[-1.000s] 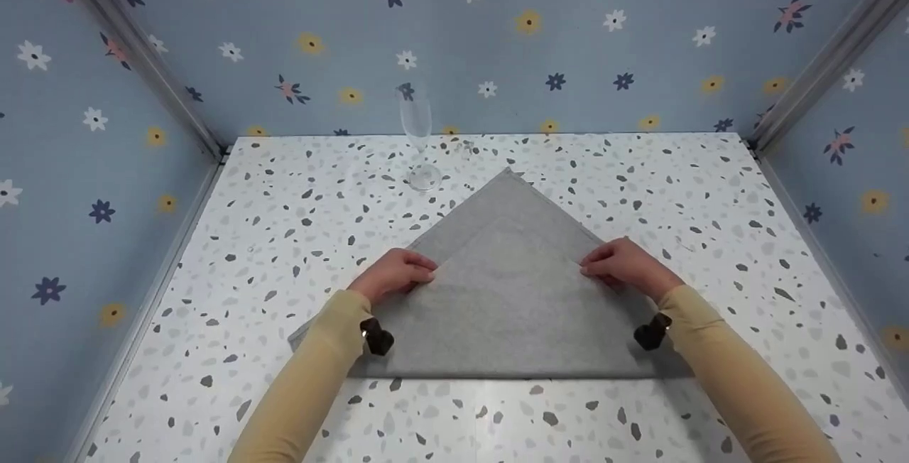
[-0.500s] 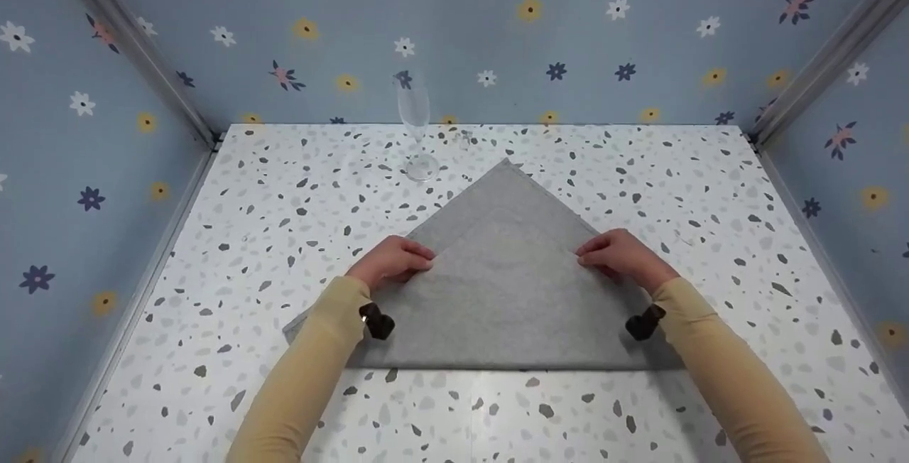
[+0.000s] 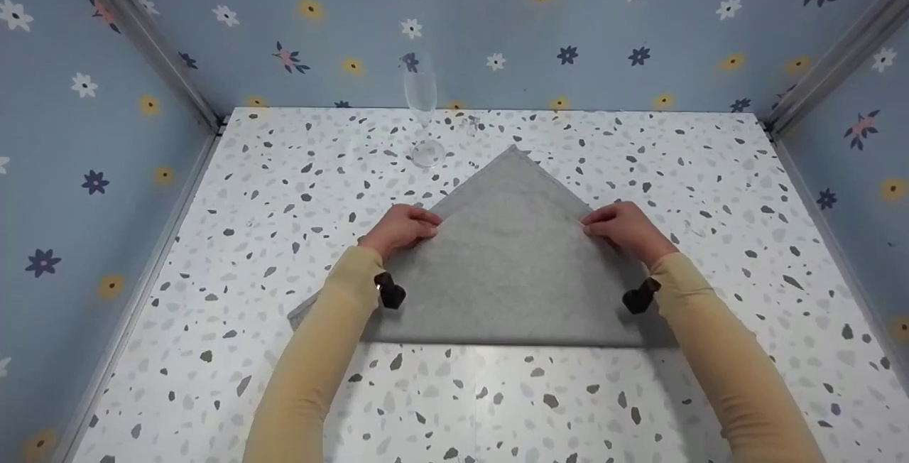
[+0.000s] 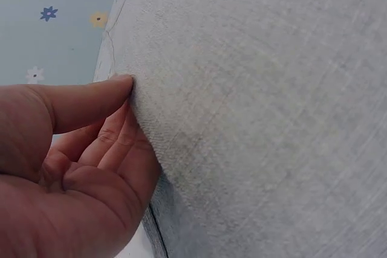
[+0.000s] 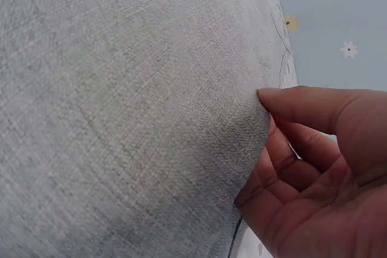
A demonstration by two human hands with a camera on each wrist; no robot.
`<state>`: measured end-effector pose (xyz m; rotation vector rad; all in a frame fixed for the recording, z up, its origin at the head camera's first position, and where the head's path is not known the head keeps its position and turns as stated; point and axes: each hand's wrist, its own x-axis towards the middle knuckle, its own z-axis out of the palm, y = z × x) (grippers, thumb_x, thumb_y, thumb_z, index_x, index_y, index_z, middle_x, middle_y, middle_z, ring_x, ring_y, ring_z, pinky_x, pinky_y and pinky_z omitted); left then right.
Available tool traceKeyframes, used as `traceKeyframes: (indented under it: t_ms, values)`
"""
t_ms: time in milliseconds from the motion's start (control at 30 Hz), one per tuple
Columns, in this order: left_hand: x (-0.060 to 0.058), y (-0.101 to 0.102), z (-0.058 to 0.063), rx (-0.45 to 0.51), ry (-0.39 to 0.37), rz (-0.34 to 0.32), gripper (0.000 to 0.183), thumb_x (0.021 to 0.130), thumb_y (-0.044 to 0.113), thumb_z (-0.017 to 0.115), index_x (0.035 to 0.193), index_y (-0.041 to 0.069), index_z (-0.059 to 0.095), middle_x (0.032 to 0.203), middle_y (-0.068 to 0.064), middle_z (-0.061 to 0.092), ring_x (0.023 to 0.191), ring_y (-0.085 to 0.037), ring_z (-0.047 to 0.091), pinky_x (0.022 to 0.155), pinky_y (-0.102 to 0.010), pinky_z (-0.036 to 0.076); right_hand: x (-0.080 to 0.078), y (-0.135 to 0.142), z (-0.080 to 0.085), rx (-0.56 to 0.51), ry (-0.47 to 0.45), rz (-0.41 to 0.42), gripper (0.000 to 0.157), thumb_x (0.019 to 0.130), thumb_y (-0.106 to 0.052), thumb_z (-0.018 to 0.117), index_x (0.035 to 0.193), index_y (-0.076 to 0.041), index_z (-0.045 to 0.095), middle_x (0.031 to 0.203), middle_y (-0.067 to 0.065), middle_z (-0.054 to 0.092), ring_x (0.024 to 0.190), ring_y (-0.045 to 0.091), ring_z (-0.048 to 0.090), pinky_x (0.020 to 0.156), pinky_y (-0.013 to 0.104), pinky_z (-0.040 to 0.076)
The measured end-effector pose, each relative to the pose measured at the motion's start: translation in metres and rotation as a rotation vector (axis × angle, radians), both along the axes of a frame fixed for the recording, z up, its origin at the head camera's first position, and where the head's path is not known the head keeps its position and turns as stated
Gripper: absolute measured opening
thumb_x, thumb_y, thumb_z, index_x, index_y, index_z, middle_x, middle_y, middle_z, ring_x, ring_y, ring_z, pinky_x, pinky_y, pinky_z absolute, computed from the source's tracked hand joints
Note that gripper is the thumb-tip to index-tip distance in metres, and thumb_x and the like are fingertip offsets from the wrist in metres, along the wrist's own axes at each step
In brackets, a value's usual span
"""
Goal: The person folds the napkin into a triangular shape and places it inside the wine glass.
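Observation:
A grey cloth napkin (image 3: 497, 271) lies folded in a triangle, its point away from me and its straight fold towards me. My left hand (image 3: 403, 227) pinches the upper layer's left edge between thumb and fingers. On the opposite slanted edge, my right hand (image 3: 625, 227) pinches the same layer. In the left wrist view the thumb (image 4: 91, 104) lies on top of the cloth (image 4: 254, 107) with the fingers beneath it. The right wrist view shows the right thumb (image 5: 302, 106) on the cloth (image 5: 133, 113) likewise. A strip of the lower layer shows beyond the upper one.
A clear champagne flute (image 3: 422, 97) stands upright behind the napkin, left of its point. The white speckled table (image 3: 234, 236) is enclosed by blue flowered walls (image 3: 497, 23) at the back and both sides.
Both hands have shifted slightly away from me with the upper layer, towards the napkin's far point. The strip of lower layer showing has narrowed. The head view has tilted down a little.

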<state>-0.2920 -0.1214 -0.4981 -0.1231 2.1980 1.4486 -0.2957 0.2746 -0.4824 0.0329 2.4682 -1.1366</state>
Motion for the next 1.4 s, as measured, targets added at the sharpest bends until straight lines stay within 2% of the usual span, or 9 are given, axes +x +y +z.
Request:
traceKeyframes:
  t_ms: [267,467,633,733,867,1000,1167,1400]
  values:
    - [-0.018,0.009,0.005,-0.038,0.087,0.033,0.024,0.09,0.008,0.065,0.114,0.006,0.069,0.106,-0.007,0.067,0.092,-0.013,0.058,0.082,-0.026,0.046,-0.015,0.0,0.006,0.005,0.001,-0.052,0.027,0.09,-0.02,0.068,0.113,-0.007,0.069,0.085,0.0,0.058,0.073,0.013,0.05,0.062,0.026,0.043]
    - [-0.025,0.01,0.0,-0.057,0.116,0.04,0.024,0.089,0.007,0.066,0.112,0.005,0.07,0.102,-0.006,0.067,0.089,-0.013,0.056,0.08,-0.025,0.045,-0.019,-0.003,0.003,0.037,0.002,-0.075,0.027,0.091,-0.021,0.066,0.114,-0.007,0.069,0.098,0.005,0.058,0.084,0.017,0.051,0.07,0.029,0.043]
    - [-0.023,0.006,0.002,-0.096,0.139,0.027,0.025,0.087,0.01,0.068,0.11,0.003,0.071,0.111,-0.009,0.065,0.097,-0.017,0.054,0.086,-0.029,0.044,-0.021,-0.006,0.002,0.038,0.005,-0.078,0.029,0.091,-0.02,0.065,0.115,-0.005,0.067,0.106,0.007,0.059,0.089,0.018,0.05,0.074,0.029,0.043]
    - [-0.02,0.001,0.006,-0.108,0.139,0.018,0.025,0.086,0.013,0.07,0.109,0.004,0.072,0.115,-0.009,0.062,0.099,-0.019,0.054,0.088,-0.031,0.044,-0.021,-0.007,0.004,0.019,-0.017,-0.085,0.03,0.09,-0.02,0.065,0.116,-0.004,0.067,0.103,0.006,0.058,0.088,0.018,0.049,0.072,0.028,0.043]
    - [-0.014,-0.007,0.008,-0.088,0.099,0.019,0.024,0.085,0.015,0.071,0.107,0.007,0.072,0.11,-0.006,0.062,0.087,-0.014,0.054,0.076,-0.026,0.045,-0.02,-0.005,0.006,-0.015,-0.058,-0.101,0.03,0.09,-0.02,0.064,0.116,-0.005,0.067,0.09,0.002,0.056,0.079,0.016,0.05,0.066,0.027,0.043]
    - [-0.009,-0.013,0.006,-0.04,0.041,0.043,0.025,0.084,0.013,0.072,0.108,0.005,0.072,0.114,-0.004,0.063,0.082,-0.01,0.053,0.069,-0.022,0.044,-0.02,-0.003,0.006,-0.036,-0.075,-0.118,0.031,0.09,-0.02,0.063,0.116,-0.004,0.067,0.084,0.001,0.056,0.074,0.015,0.05,0.063,0.027,0.043]
    - [-0.008,-0.017,0.003,-0.039,-0.009,0.058,0.028,0.083,0.014,0.074,0.11,0.005,0.071,0.116,-0.006,0.062,0.086,-0.013,0.056,0.071,-0.023,0.046,-0.021,-0.003,0.005,-0.033,-0.086,-0.13,0.033,0.09,-0.023,0.064,0.117,-0.004,0.066,0.093,0.003,0.056,0.081,0.017,0.05,0.068,0.028,0.044]
    - [-0.008,-0.015,0.009,-0.086,0.017,0.042,0.027,0.084,0.015,0.073,0.11,0.008,0.071,0.11,-0.004,0.063,0.087,-0.015,0.054,0.075,-0.026,0.044,-0.023,-0.012,0.004,0.028,-0.029,-0.087,0.036,0.091,-0.024,0.064,0.121,-0.005,0.065,0.107,0.008,0.057,0.09,0.02,0.05,0.074,0.029,0.043]
